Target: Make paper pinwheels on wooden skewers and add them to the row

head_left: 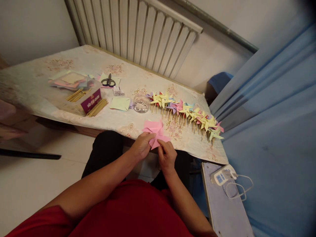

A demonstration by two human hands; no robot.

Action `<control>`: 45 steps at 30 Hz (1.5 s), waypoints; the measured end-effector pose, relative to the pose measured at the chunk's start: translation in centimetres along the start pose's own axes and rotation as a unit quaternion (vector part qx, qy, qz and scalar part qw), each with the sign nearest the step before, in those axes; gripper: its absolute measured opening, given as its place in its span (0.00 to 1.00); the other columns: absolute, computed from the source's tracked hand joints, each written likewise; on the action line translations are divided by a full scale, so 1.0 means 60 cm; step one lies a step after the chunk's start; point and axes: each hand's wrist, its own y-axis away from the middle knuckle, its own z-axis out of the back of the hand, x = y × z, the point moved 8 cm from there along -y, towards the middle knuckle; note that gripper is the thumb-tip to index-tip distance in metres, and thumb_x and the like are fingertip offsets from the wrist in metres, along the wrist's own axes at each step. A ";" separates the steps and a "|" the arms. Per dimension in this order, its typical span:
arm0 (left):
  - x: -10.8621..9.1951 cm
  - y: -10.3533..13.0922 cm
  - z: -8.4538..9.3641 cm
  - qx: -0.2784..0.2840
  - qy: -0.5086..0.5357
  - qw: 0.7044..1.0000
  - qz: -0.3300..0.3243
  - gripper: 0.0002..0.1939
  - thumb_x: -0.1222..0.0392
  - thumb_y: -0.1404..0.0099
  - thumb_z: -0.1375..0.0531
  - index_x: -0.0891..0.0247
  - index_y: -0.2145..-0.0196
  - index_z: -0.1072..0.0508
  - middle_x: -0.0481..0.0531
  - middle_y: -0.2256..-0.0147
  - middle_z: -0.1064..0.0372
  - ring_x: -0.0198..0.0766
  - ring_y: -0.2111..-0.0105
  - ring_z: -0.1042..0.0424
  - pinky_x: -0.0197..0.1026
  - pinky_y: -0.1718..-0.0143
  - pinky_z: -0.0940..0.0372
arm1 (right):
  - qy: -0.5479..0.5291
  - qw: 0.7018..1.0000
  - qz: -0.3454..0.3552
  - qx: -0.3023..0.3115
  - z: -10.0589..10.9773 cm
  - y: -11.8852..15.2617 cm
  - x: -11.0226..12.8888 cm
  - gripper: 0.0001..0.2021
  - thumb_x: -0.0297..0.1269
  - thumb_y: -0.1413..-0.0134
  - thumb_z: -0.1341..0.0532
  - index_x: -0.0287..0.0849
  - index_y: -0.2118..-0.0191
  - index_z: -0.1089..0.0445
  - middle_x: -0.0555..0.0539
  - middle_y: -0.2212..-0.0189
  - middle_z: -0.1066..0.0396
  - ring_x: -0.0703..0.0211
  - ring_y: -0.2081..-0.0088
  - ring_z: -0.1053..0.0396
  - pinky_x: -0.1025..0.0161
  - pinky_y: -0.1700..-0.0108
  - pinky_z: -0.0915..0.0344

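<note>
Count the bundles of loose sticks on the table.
2: one bundle inside the clear box, another bundle on the table beside its purple side. More may be hidden inside.

Likely room in home: flower-print tablecloth (86, 61), ribbed pale radiator (137, 36), long blue curtain (278, 131).

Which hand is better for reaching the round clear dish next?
Probably the left hand: it looks nearer the round clear dish than the right hand. Both hands hold the pink paper, so the right would need to steady it alone.
</note>
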 end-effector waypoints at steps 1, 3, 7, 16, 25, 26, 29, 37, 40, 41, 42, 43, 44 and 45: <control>0.001 0.000 0.001 0.003 -0.007 1.000 -0.004 0.10 0.62 0.50 0.33 0.62 0.76 0.33 0.44 0.79 0.36 0.31 0.78 0.38 0.36 0.74 0.41 | -0.026 0.999 -0.024 -0.001 0.000 -0.002 -0.002 0.11 0.35 0.37 0.43 0.43 0.56 0.24 0.47 0.71 0.29 0.60 0.70 0.31 0.64 0.67 0.34; 0.001 -0.001 0.004 0.005 -0.022 1.000 -0.019 0.12 0.61 0.50 0.33 0.62 0.78 0.35 0.43 0.80 0.39 0.30 0.79 0.40 0.35 0.76 0.44 | -0.090 0.992 -0.091 -0.001 -0.003 -0.004 -0.010 0.09 0.38 0.38 0.41 0.43 0.59 0.24 0.48 0.70 0.27 0.61 0.72 0.31 0.64 0.68 0.34; 0.003 -0.001 0.008 0.000 -0.046 0.999 -0.024 0.13 0.60 0.48 0.34 0.61 0.78 0.37 0.42 0.80 0.40 0.30 0.79 0.41 0.36 0.77 0.45 | -0.211 0.947 -0.241 0.006 -0.021 0.001 -0.022 0.09 0.42 0.42 0.38 0.42 0.65 0.25 0.52 0.75 0.28 0.64 0.80 0.34 0.65 0.74 0.36; 0.006 0.004 0.001 0.017 -0.074 0.997 -0.022 0.11 0.58 0.46 0.36 0.62 0.76 0.36 0.44 0.80 0.37 0.30 0.80 0.39 0.35 0.78 0.46 | -0.295 0.877 -0.376 -0.052 -0.037 0.004 -0.035 0.10 0.42 0.49 0.37 0.42 0.72 0.31 0.55 0.81 0.31 0.65 0.84 0.37 0.68 0.80 0.42; 0.003 0.006 -0.001 0.004 -0.069 0.997 -0.033 0.12 0.57 0.49 0.33 0.63 0.76 0.34 0.44 0.79 0.36 0.29 0.79 0.39 0.35 0.77 0.46 | -0.293 0.860 -0.414 -0.062 -0.045 0.006 -0.043 0.10 0.43 0.51 0.37 0.42 0.73 0.33 0.56 0.84 0.33 0.66 0.85 0.37 0.69 0.81 0.43; 0.003 0.006 0.000 0.004 -0.071 0.997 -0.036 0.12 0.57 0.48 0.34 0.63 0.76 0.34 0.44 0.79 0.36 0.29 0.79 0.39 0.35 0.77 0.46 | -0.290 0.860 -0.414 -0.062 -0.045 0.005 -0.043 0.10 0.43 0.51 0.37 0.42 0.73 0.33 0.56 0.84 0.33 0.66 0.85 0.37 0.69 0.81 0.43; 0.004 0.005 0.003 0.000 -0.082 0.996 -0.041 0.11 0.58 0.47 0.35 0.63 0.76 0.34 0.45 0.79 0.37 0.29 0.79 0.39 0.35 0.77 0.47 | -0.277 0.866 -0.412 -0.057 -0.045 0.004 -0.044 0.11 0.44 0.50 0.38 0.42 0.73 0.34 0.57 0.84 0.34 0.66 0.84 0.37 0.69 0.81 0.43; 0.004 0.000 0.012 -0.018 -0.108 0.993 -0.055 0.11 0.57 0.48 0.35 0.63 0.75 0.34 0.44 0.78 0.37 0.30 0.79 0.40 0.35 0.78 0.47 | -0.274 0.872 -0.403 -0.045 -0.047 0.001 -0.045 0.11 0.45 0.50 0.38 0.42 0.73 0.33 0.57 0.85 0.35 0.66 0.84 0.38 0.69 0.81 0.44; 0.003 -0.001 0.011 -0.017 -0.108 0.992 -0.056 0.11 0.57 0.48 0.35 0.64 0.76 0.33 0.44 0.79 0.37 0.30 0.79 0.40 0.35 0.77 0.47 | -0.273 0.872 -0.403 -0.040 -0.047 -0.001 -0.045 0.11 0.44 0.51 0.37 0.42 0.73 0.32 0.57 0.85 0.35 0.66 0.84 0.38 0.69 0.81 0.45; 0.002 -0.001 0.012 -0.018 -0.108 0.992 -0.057 0.11 0.57 0.48 0.35 0.64 0.76 0.33 0.45 0.79 0.37 0.30 0.79 0.40 0.35 0.77 0.47 | -0.273 0.872 -0.405 -0.039 -0.048 -0.001 -0.046 0.11 0.45 0.51 0.37 0.42 0.73 0.32 0.57 0.84 0.35 0.66 0.84 0.38 0.69 0.81 0.45; 0.002 -0.001 0.013 -0.020 -0.108 0.992 -0.058 0.11 0.57 0.48 0.35 0.64 0.76 0.33 0.45 0.79 0.37 0.30 0.79 0.40 0.35 0.77 0.47 | -0.273 0.872 -0.405 -0.037 -0.048 -0.001 -0.046 0.11 0.45 0.51 0.37 0.42 0.73 0.32 0.57 0.84 0.35 0.66 0.84 0.39 0.69 0.81 0.45; 0.002 -0.001 0.013 -0.022 -0.108 0.992 -0.058 0.11 0.57 0.49 0.35 0.64 0.76 0.33 0.45 0.79 0.37 0.30 0.78 0.40 0.35 0.77 0.47 | -0.274 0.871 -0.406 -0.035 -0.048 -0.001 -0.047 0.11 0.45 0.51 0.37 0.42 0.73 0.32 0.57 0.84 0.35 0.66 0.84 0.39 0.68 0.81 0.45; 0.002 -0.001 0.014 -0.024 -0.107 0.992 -0.058 0.11 0.57 0.49 0.35 0.64 0.76 0.33 0.45 0.78 0.37 0.30 0.78 0.40 0.35 0.76 0.47 | -0.273 0.871 -0.406 -0.032 -0.048 -0.001 -0.047 0.11 0.45 0.51 0.37 0.42 0.72 0.32 0.56 0.84 0.35 0.66 0.84 0.39 0.68 0.80 0.45; 0.002 -0.001 0.014 -0.024 -0.107 0.992 -0.057 0.11 0.57 0.49 0.35 0.64 0.76 0.33 0.45 0.78 0.36 0.30 0.78 0.39 0.35 0.76 0.47 | -0.273 0.872 -0.406 -0.029 -0.048 -0.001 -0.047 0.11 0.45 0.51 0.37 0.41 0.72 0.31 0.56 0.84 0.35 0.66 0.84 0.39 0.68 0.80 0.45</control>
